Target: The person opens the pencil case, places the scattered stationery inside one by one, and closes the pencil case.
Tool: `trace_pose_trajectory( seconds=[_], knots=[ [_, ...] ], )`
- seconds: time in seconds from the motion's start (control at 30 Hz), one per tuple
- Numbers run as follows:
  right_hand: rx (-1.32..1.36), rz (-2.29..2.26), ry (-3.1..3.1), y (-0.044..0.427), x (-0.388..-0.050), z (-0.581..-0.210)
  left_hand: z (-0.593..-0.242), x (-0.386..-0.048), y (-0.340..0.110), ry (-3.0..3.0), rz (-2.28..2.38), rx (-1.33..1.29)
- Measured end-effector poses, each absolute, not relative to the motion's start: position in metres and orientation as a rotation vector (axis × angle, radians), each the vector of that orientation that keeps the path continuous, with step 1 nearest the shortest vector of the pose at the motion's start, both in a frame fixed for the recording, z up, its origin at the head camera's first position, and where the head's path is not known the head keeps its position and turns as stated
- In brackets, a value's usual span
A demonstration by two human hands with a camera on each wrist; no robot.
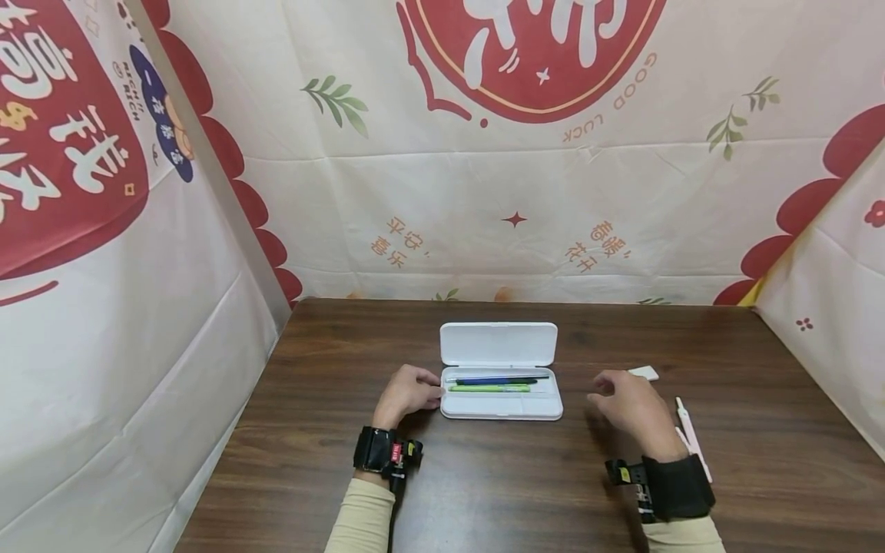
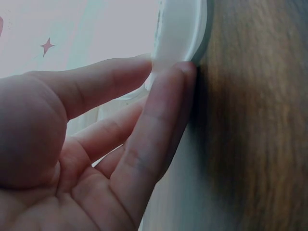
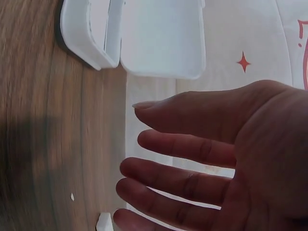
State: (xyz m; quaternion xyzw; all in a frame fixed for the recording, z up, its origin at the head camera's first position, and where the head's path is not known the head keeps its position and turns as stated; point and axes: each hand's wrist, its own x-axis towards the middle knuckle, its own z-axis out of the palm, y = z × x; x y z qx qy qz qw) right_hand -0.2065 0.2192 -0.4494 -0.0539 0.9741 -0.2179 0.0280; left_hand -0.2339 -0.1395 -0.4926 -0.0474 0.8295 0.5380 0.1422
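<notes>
A white pencil case point(image 1: 501, 407) lies on the table with its lid point(image 1: 498, 343) raised at the back. Inside it are a blue pen point(image 1: 494, 381) and a light green pen point(image 1: 489, 389). My left hand point(image 1: 409, 393) holds the case's left end. In the left wrist view, the thumb meets its upper rim and the fingers point(image 2: 159, 103) touch its side wall low down. To the right of the case, my right hand point(image 1: 632, 407) hovers above the table with loosely bent fingers, holding nothing. The right wrist view shows the thumb point(image 3: 187, 110) apart from the fingertips.
A small white block point(image 1: 644, 372), like an eraser, lies just behind my right hand. Beside the right wrist lies a slim white pen-like item point(image 1: 691, 438), with another thin white piece partly hidden. Printed cloth point(image 1: 442, 192) hangs behind the brown wooden table point(image 1: 311, 369).
</notes>
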Motion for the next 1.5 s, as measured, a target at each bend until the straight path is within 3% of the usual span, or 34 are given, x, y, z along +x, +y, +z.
trace_pose_trajectory(
  seconds=[1.0, 1.5],
  knots=[
    [-0.068, -0.628, 2.841, 0.244, -0.209, -0.436, -0.488, -0.234, -0.14, 2.379, 1.536, -0.157],
    [0.035, -0.674, 2.814, 0.257, -0.203, -0.447, -0.496, -0.238, -0.143, 2.403, 1.527, -0.136]
  ],
)
